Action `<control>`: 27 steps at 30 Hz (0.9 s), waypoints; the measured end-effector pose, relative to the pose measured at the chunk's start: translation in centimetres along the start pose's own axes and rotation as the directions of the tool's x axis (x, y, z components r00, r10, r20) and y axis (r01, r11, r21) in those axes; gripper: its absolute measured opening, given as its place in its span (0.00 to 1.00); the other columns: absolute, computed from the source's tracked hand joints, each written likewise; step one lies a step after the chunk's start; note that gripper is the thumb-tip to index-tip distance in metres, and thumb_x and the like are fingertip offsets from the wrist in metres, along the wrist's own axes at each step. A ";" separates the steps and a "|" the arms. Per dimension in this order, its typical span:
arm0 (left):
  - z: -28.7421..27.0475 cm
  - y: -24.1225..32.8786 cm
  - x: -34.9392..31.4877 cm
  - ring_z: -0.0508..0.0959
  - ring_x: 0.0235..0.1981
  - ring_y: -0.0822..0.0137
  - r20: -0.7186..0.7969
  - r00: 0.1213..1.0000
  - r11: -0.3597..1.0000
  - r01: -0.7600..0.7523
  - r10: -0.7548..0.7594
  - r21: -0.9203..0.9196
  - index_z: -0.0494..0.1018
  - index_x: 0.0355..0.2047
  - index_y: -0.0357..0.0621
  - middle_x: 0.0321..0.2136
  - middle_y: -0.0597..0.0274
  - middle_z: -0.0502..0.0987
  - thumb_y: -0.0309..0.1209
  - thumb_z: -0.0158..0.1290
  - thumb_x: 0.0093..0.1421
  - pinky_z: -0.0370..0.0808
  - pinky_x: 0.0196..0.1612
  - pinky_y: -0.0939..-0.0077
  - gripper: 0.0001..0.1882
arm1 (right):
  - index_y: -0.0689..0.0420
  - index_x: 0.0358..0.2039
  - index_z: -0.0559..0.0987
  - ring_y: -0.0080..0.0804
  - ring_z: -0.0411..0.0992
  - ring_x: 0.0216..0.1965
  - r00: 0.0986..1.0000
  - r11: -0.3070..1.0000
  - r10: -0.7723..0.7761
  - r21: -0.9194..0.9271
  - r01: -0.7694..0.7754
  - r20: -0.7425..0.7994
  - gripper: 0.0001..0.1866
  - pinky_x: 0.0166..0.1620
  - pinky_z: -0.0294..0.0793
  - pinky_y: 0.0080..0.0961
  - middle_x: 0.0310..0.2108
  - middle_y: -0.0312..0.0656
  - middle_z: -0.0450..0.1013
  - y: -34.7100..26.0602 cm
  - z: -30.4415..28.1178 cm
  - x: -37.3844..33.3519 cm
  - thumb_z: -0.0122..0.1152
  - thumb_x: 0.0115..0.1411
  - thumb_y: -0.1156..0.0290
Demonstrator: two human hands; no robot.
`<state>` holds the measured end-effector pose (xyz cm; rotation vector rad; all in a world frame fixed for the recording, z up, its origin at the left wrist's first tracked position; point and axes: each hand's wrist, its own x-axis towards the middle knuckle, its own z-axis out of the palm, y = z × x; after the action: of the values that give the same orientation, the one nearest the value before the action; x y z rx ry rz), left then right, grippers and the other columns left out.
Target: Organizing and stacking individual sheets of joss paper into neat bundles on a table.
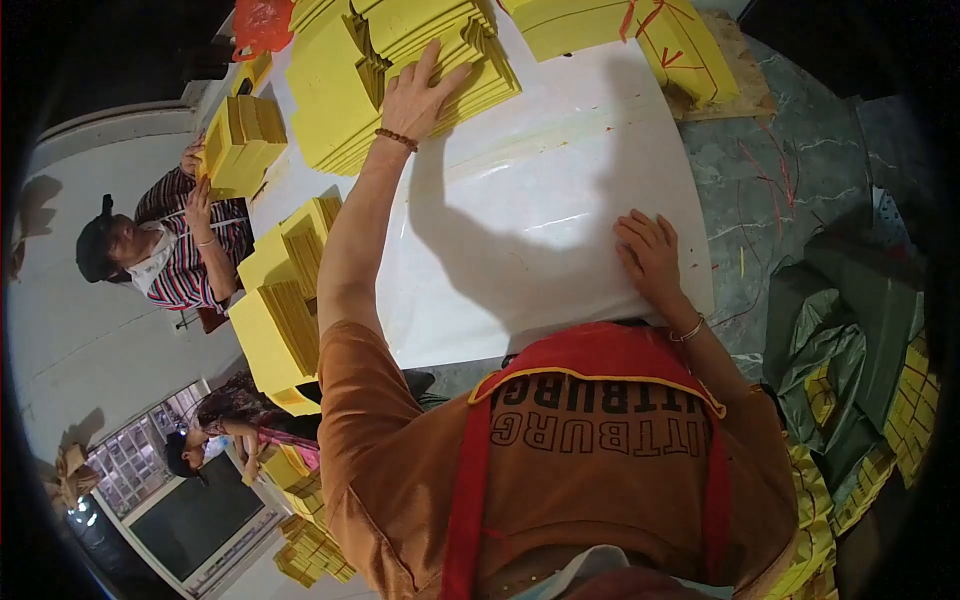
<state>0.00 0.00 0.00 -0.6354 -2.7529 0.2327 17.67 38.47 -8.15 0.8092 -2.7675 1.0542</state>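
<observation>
Two hands, near side: left hand (418, 95) is lying spread across the loose yellow paper stacks (335, 110), thumb and fingers apart, pressing down flat and not clamping; right hand (650, 250) is hovering on or just above the white tabletop (530, 200) near its right edge, fingers loosely curved and slightly apart; can't tell if it's touching.
Yellow stacks: are sitting at the far end of the tabletop, left of middle, partly overlapping and fanning at the edges.
Red plastic bag: (262, 27) is slumping behind the stacks, far left; contents aren't showing.
Green sheeting: (830, 320) is lying crumpled at right, partly covering yellow bundles (912, 400); can't tell if it's a sack or a flat cover.
Wooden board: (760, 95) is bearing a tied yellow bundle (690, 50) with red string, past the far right corner.
Left edge: thick yellow blocks (275, 330) are lining the tabletop, standing between the wearer and the co-workers.
Striped-top co-worker: (180, 245) is holding a yellow block (245, 150) with both hands.
Second co-worker: (225, 425) is bending beside more yellow bundles (290, 470), lower left.
Floor, right: red strands (775, 180) are lying scattered beside the tabletop.
Red apron: (600, 350) is hanging against the near table edge.
</observation>
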 end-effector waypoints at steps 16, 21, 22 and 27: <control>0.0 1.8 -0.2 0.64 0.50 0.54 -0.115 0.988 0.991 -0.092 0.104 0.102 0.71 0.44 0.70 0.60 0.61 0.55 0.38 0.59 0.44 0.65 0.42 0.58 0.23 | 0.52 0.43 0.74 0.31 0.62 0.55 1.000 1.000 0.018 0.002 -0.018 -0.012 0.15 0.59 0.51 0.40 0.48 0.33 0.69 -0.2 -0.3 0.1 0.57 0.53 0.71; 1.2 1.4 -0.7 0.64 0.51 0.51 -0.103 0.979 0.972 -0.158 0.178 0.174 0.71 0.42 0.72 0.59 0.62 0.56 0.34 0.58 0.44 0.65 0.44 0.54 0.23 | 0.52 0.43 0.74 0.31 0.62 0.55 1.000 1.000 0.018 0.014 -0.018 -0.012 0.15 0.59 0.51 0.40 0.48 0.33 0.69 -0.4 -0.4 0.2 0.57 0.53 0.72; 1.4 1.4 -0.8 0.64 0.51 0.51 -0.086 0.981 0.972 -0.155 0.173 0.178 0.71 0.42 0.72 0.59 0.61 0.56 0.36 0.59 0.45 0.64 0.45 0.53 0.22 | 0.52 0.43 0.74 0.30 0.62 0.55 1.000 1.000 0.019 0.014 -0.019 -0.012 0.15 0.59 0.51 0.40 0.48 0.33 0.69 -0.4 -0.4 0.1 0.57 0.53 0.72; 1.4 2.7 -0.7 0.62 0.52 0.50 -0.183 0.971 0.987 -0.144 0.155 0.071 0.70 0.41 0.69 0.59 0.60 0.57 0.43 0.59 0.46 0.62 0.47 0.50 0.20 | 0.51 0.43 0.74 0.30 0.61 0.56 0.999 0.999 0.042 0.013 -0.042 -0.005 0.15 0.60 0.51 0.40 0.48 0.33 0.69 -0.4 -0.5 0.0 0.56 0.54 0.72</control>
<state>1.19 1.99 -2.06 -0.8075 -2.5120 0.2689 17.78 38.50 -7.55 0.7520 -2.7886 1.0801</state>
